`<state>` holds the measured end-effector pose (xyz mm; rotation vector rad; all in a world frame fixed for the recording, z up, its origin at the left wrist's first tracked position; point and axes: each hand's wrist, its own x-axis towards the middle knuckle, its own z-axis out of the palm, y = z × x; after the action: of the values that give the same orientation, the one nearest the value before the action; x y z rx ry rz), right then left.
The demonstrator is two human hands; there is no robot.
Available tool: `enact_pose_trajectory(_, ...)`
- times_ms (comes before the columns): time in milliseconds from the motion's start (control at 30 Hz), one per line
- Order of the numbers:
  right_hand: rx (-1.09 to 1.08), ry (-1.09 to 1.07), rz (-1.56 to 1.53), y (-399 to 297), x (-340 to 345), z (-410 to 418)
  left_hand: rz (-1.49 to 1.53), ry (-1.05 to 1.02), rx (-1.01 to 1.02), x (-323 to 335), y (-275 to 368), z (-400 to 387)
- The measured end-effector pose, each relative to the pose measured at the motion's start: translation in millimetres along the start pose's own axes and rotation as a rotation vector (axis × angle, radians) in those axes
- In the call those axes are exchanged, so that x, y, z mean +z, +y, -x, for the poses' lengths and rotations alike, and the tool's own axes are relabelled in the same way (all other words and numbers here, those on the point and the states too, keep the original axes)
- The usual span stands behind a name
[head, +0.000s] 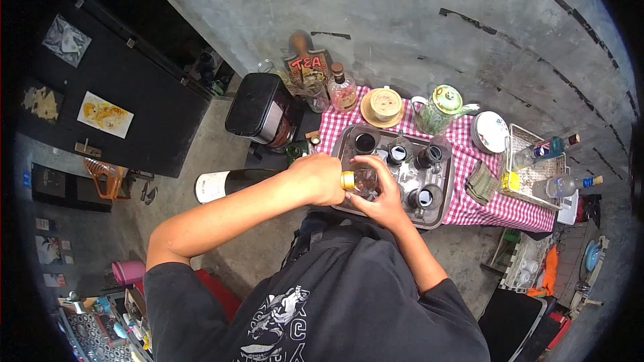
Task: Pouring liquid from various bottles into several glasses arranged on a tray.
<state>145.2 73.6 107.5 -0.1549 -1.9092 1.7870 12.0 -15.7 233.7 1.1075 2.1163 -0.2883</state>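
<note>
My left hand (319, 178) is closed around the neck of a dark glass bottle (211, 187), which lies nearly level with its pale-labelled base to the left. Its gold-coloured mouth (347, 180) meets or overlaps the rim of a clear glass (365, 181); whether they touch cannot be told. The fingers and thumb of my right hand (385, 193) curve around that glass, above the near edge of a brown metal tray (447, 203). On the tray stand several clear glasses with dark liquid, among them a glass at the back left (365, 142) and one at the near right (425, 197).
Behind the tray stand a lidded cup (386, 103), a green patterned teapot (440, 108) and a corked bottle (343, 91). Stacked plates (489, 132), a folded cloth (482, 182) and a wire basket with bottles (510, 158) are at right. A black bin-like container (256, 105) stands left.
</note>
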Motion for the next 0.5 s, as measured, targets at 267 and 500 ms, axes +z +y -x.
enact_pose_trajectory(267,-0.073,0.009,0.052,3.3,-0.7,-1.7,-0.001,0.001,-0.004,-0.7,0.5,-1.1)
enact_pose_trajectory(500,-0.067,0.017,0.042,2.3,-0.6,-1.5,-0.012,-0.007,-0.01,-1.5,1.8,-2.3)
